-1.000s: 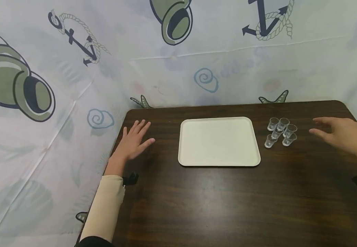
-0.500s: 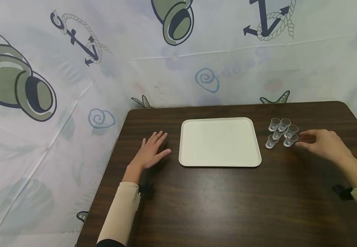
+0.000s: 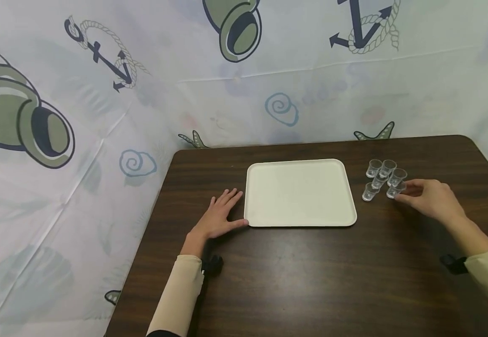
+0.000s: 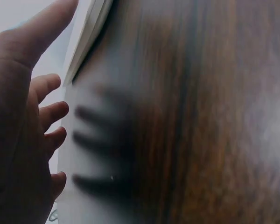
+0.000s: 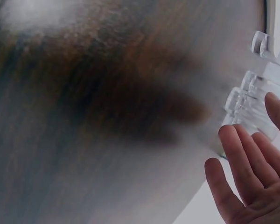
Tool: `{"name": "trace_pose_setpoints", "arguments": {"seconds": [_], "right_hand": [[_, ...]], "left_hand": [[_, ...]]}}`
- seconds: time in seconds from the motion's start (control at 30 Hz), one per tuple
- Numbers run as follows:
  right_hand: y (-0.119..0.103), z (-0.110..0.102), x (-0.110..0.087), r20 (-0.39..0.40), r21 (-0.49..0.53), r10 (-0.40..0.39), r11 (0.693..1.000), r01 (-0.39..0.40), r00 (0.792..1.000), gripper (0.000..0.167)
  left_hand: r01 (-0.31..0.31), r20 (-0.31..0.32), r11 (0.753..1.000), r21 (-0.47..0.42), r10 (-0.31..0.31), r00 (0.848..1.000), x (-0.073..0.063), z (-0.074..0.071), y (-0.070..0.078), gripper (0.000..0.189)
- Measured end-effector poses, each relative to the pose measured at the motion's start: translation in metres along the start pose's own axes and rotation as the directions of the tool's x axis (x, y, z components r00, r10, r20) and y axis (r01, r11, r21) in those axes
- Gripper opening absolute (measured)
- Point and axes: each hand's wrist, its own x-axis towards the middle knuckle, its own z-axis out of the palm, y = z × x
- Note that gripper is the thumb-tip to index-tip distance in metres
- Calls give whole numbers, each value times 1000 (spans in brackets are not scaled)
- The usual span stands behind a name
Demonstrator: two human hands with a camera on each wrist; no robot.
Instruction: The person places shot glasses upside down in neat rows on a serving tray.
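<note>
A cream rectangular tray [image 3: 299,193] lies flat on the dark wooden table. At its left side my left hand [image 3: 216,219] is spread, fingers straight, the thumb tip at the tray's near left corner; whether it touches cannot be told. To the right of the tray stand several small clear shot glasses [image 3: 380,180] in a close cluster. My right hand [image 3: 431,199] is beside the nearest right shot glass [image 3: 395,190], thumb and fingers apart at its right side. In the right wrist view, the fingers [image 5: 242,163] extend loosely near the glasses [image 5: 245,95].
The brown table [image 3: 303,276] has rounded corners at the back. A patterned white cloth [image 3: 227,107] with anchors and shells hangs behind it and along its left side. Each wrist carries a black camera mount [image 3: 212,264].
My left hand has moved right and nearer, up to the tray. My right hand has moved left, from beyond the cluster to beside the nearest right shot glass. Tray and glasses have stayed put.
</note>
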Motion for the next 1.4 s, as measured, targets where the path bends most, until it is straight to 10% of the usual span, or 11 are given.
{"name": "trace_pose_setpoints", "arguments": {"seconds": [1.4], "right_hand": [[6, 13, 1, -62, 105, 48, 994, -41, 997, 57]], "left_hand": [[-20, 3, 999, -29, 21, 1000, 8, 12, 2, 101]]}}
